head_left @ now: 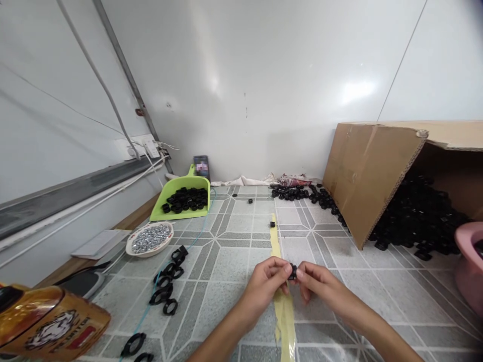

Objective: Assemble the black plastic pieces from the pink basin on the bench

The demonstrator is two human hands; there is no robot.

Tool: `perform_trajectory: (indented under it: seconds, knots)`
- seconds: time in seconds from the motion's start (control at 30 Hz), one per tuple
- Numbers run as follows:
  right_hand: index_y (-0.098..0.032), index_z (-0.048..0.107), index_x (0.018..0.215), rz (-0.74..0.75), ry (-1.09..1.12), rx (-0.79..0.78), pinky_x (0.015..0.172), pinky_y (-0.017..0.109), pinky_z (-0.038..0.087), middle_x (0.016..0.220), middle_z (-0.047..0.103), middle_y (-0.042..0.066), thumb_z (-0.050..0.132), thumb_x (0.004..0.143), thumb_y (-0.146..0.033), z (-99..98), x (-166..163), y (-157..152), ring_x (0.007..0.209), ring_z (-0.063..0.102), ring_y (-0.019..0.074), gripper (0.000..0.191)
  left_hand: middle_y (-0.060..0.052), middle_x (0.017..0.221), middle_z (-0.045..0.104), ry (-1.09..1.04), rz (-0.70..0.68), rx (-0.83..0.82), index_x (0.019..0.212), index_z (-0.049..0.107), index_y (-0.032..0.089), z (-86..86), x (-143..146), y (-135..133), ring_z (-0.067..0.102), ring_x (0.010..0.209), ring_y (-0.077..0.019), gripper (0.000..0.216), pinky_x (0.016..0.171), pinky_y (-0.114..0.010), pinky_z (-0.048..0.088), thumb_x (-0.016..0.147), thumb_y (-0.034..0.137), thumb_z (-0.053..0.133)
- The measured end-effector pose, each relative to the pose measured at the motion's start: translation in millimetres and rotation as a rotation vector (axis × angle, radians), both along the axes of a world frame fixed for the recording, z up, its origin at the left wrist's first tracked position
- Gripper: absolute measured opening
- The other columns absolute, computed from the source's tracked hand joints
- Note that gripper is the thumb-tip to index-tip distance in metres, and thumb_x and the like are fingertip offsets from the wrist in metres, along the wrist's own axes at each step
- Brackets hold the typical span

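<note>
My left hand (266, 284) and my right hand (319, 284) meet over the tiled floor, fingertips pinched together on one small black plastic part (292, 271). Both hands hover above a strip of yellow tape (283, 306) stuck on the floor. A tipped cardboard box (373, 171) at the right spills a heap of the same black parts (418, 216). A string of black rings (168, 284) lies on the floor to the left of my hands.
A green dustpan (184, 198) holds several black parts at the back left. A white dish of small metal pieces (150, 239) sits near it. A gold tin (49, 322) is at the lower left, a pink tub (471, 261) at the right edge. Loose black parts (298, 192) lie along the wall.
</note>
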State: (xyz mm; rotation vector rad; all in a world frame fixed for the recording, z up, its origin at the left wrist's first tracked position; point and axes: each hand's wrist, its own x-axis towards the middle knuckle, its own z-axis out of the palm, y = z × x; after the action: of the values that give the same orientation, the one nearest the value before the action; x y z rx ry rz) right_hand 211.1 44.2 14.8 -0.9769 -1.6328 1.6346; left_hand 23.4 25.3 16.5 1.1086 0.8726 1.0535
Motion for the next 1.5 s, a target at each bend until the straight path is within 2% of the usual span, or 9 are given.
perform_trajectory:
  seconds: [0.13, 0.37, 0.6, 0.8, 0.97, 1.07, 1.23, 1.4, 1.5]
  knots:
    - [-0.021, 0.059, 0.105, -0.105, 0.058, 0.079, 0.067, 0.027, 0.045, 0.073, 0.059, -0.002, 0.065, 0.091, -0.054, -0.6, -2, -1, 0.068, 0.057, 0.0151, 0.036, -0.002, 0.075, 0.067, -0.004, 0.014, -0.016, 0.088, 0.065, 0.014, -1.5, 2, -1, 0.056, 0.062, -0.0119, 0.040, 0.065, -0.025, 0.040, 0.087, 0.053, 0.069]
    - [-0.020, 0.062, 0.105, -0.128, 0.071, 0.014, 0.070, 0.029, 0.048, 0.071, 0.062, -0.001, 0.068, 0.088, -0.051, 8.3, -7, -5, 0.071, 0.061, 0.0161, 0.035, -0.003, 0.072, 0.067, -0.022, 0.009, -0.038, 0.087, 0.063, 0.014, -3.0, 3, 0, 0.057, 0.063, -0.0131, 0.039, 0.065, -0.025, 0.041, 0.089, 0.053, 0.066]
    - [-0.019, 0.055, 0.069, -0.194, -0.054, 0.072, 0.056, 0.027, 0.043, 0.053, 0.051, -0.002, 0.053, 0.095, -0.062, -5.8, -8, 0, 0.051, 0.051, 0.0129, 0.050, -0.002, 0.077, 0.067, 0.062, -0.043, -0.044, 0.091, 0.065, 0.015, -2.1, 3, 0, 0.056, 0.065, -0.0122, 0.037, 0.069, -0.024, 0.040, 0.091, 0.052, 0.064]
    - [-0.025, 0.057, 0.119, -0.164, 0.040, 0.088, 0.069, 0.028, 0.049, 0.092, 0.063, 0.001, 0.070, 0.089, -0.049, 2.4, -2, -2, 0.081, 0.064, 0.0166, 0.040, 0.000, 0.072, 0.065, 0.068, -0.015, -0.046, 0.089, 0.064, 0.016, -4.9, 2, 2, 0.054, 0.065, -0.0124, 0.036, 0.069, -0.024, 0.038, 0.094, 0.052, 0.061]
    - [-0.020, 0.064, 0.097, -0.120, 0.042, 0.089, 0.068, 0.028, 0.048, 0.083, 0.066, 0.002, 0.071, 0.087, -0.049, -1.5, -4, 0, 0.075, 0.062, 0.0162, 0.032, 0.001, 0.068, 0.061, 0.074, -0.033, -0.041, 0.086, 0.064, 0.017, -3.1, 1, 3, 0.054, 0.066, -0.0131, 0.035, 0.069, -0.024, 0.038, 0.094, 0.051, 0.060]
    - [-0.017, 0.061, 0.073, -0.188, -0.066, 0.130, 0.064, 0.028, 0.044, 0.067, 0.062, 0.001, 0.057, 0.095, -0.057, -3.5, -4, 1, 0.064, 0.058, 0.0147, 0.046, -0.001, 0.077, 0.066, 0.063, -0.059, -0.057, 0.088, 0.063, 0.016, -4.5, 0, 4, 0.055, 0.066, -0.0126, 0.035, 0.071, -0.025, 0.039, 0.092, 0.051, 0.063]
    - [-0.020, 0.063, 0.105, -0.137, 0.033, 0.116, 0.072, 0.030, 0.051, 0.086, 0.069, 0.003, 0.070, 0.088, -0.051, 5.6, -1, 0, 0.076, 0.064, 0.0166, 0.036, -0.001, 0.077, 0.066, 0.069, -0.044, -0.048, 0.092, 0.065, 0.017, -7.2, -3, 4, 0.055, 0.068, -0.0132, 0.034, 0.072, -0.025, 0.039, 0.095, 0.050, 0.059]
    - [-0.017, 0.060, 0.075, -0.183, 0.013, 0.005, 0.055, 0.028, 0.050, 0.065, 0.064, 0.003, 0.058, 0.092, -0.061, 1.6, -7, -2, 0.055, 0.059, 0.0142, 0.047, -0.002, 0.078, 0.067, 0.072, -0.071, -0.067, 0.089, 0.064, 0.016, -4.0, -1, 4, 0.056, 0.067, -0.0134, 0.035, 0.072, -0.026, 0.041, 0.091, 0.052, 0.065]
    - [-0.018, 0.062, 0.097, -0.146, 0.067, 0.023, 0.058, 0.027, 0.051, 0.077, 0.065, 0.002, 0.064, 0.090, -0.056, 2.8, -5, -2, 0.065, 0.063, 0.0151, 0.039, -0.002, 0.076, 0.067, 0.072, -0.065, -0.051, 0.088, 0.064, 0.016, -2.9, -1, 4, 0.056, 0.066, -0.0132, 0.036, 0.069, -0.025, 0.040, 0.091, 0.052, 0.064]
